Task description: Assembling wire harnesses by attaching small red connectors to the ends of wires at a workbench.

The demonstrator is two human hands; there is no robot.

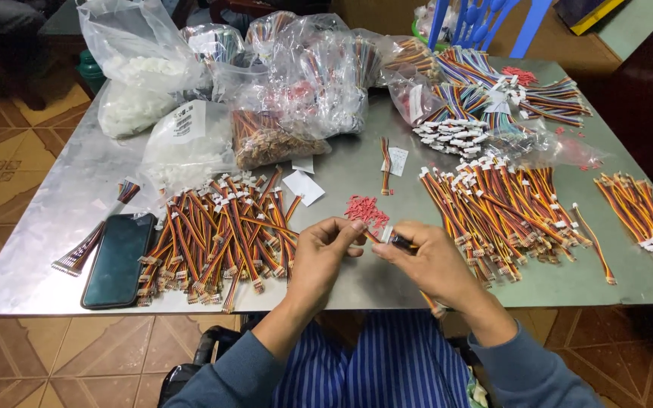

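My left hand (pixel 325 255) and my right hand (pixel 426 261) meet over the near edge of a metal table (pixel 372 279). Together they pinch a short striped wire lead (pixel 384 237) with a white connector at its end; the lead's tail hangs out under my right wrist. Just beyond my fingertips lies a small heap of red plastic pieces (pixel 366 209). A large pile of orange, red and black wire leads (pixel 221 230) lies left of my left hand. A second such pile (pixel 496 208) lies right of my right hand.
A dark phone (pixel 118 259) lies at the near left beside a flat ribbon cable (pixel 85 249). Clear bags of parts (pixel 296 83) crowd the far side. More leads (pixel 640 215) sit at the right edge. A blue chair (pixel 485 23) stands behind the table.
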